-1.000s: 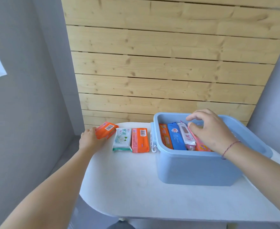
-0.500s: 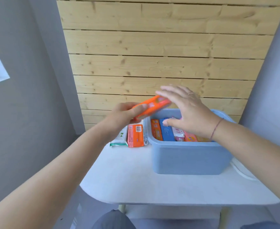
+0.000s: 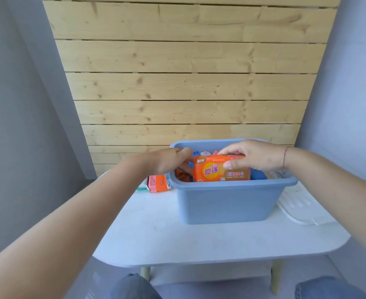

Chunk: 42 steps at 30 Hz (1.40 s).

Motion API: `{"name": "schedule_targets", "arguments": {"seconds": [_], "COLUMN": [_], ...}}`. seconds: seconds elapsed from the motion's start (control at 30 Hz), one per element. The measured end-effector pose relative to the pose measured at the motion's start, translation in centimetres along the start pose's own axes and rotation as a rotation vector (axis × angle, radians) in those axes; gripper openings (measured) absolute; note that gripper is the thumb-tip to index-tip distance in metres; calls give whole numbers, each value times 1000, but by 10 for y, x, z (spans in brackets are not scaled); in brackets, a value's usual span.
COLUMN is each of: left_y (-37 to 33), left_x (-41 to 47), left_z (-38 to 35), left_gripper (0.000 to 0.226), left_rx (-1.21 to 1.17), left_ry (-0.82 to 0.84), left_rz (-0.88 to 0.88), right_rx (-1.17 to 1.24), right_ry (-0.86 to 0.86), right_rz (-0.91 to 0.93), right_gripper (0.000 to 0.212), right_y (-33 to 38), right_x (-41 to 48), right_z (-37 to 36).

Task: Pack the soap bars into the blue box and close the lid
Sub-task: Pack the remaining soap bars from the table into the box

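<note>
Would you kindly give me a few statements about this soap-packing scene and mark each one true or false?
1. Both hands hold the orange bar upright inside the blue box. True; the right hand and the left hand grip it.
2. The lid is on the box. False; it lies on the table to the right of the box.
3. No soap is left outside the box. False; a salmon-pink bar lies to its left.
4. Other bars are already in the box. True.
</note>
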<state>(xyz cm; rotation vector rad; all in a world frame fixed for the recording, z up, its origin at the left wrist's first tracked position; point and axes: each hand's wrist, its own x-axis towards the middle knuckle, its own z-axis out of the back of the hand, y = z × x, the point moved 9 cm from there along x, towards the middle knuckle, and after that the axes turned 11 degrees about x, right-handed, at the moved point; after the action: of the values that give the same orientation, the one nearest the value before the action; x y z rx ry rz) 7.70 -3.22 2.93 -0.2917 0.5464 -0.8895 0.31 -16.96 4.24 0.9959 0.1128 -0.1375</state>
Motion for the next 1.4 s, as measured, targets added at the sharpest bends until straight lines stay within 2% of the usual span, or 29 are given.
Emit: {"name": "schedule_targets", "arguments": {"seconds": [0.1,0.23,0.3,0.43,0.53,0.63,0.73,0.8,0.9,1.0,1.07,1.17,1.2,1.27,1.33,1.4], "left_y": [2,0,0,3,-2,0,3,8,10,5,1,-6,-10,-19,-22,-22], "left_x": [2,8,9,7,2,-1,-2,0,7,9,10,11,12,11,8,5], "left_z": [5,12,11,5,3,-2,-6,-1,13,10,7,3,3,-1,-4,-3], "left_gripper": [54,45,45,32,35,33,44,54,49,52,50,42,41,41,31,20], "left_rx": [13,53,107,-1,-70,-97,-41,-17,1,21,3,149,212,247,195,138], "left_ry": [0,-58,-68,-53,-21,4,31,-27,-117,-44,2,-52,-103,-186,-199,-193], "left_rz": [27,31,-10,-78,-163,-201,-174,-114,-41,-27,-80,-189,-221,-278,-303,-319], "right_rx": [-99,-601,-723,-586,-338,-267,-390,-389,-187,5,-52,-438,-489,-459,-419,-258], "right_ry": [36,-51,-116,-122,-46,1,23,31,82,179,155,19,-46,-116,-109,-73], "right_rz": [3,105,143,93,74,77,74,84,37,-73,-73,130,199,257,250,186], "right_gripper": [26,35,39,40,32,27,28,26,21,17,19,22,23,26,26,21], "right_y": [10,36,41,32,25,24,20,24,29,17,12,24,29,31,27,22], "right_x": [5,5,3,-2,-2,-2,1,2,4,2,4,6,3,-4,-7,-10], "right_z": [-7,-21,-27,-29,-31,-32,-36,-33,-18,-18,-24,-39,-43,-47,-48,-43]}}
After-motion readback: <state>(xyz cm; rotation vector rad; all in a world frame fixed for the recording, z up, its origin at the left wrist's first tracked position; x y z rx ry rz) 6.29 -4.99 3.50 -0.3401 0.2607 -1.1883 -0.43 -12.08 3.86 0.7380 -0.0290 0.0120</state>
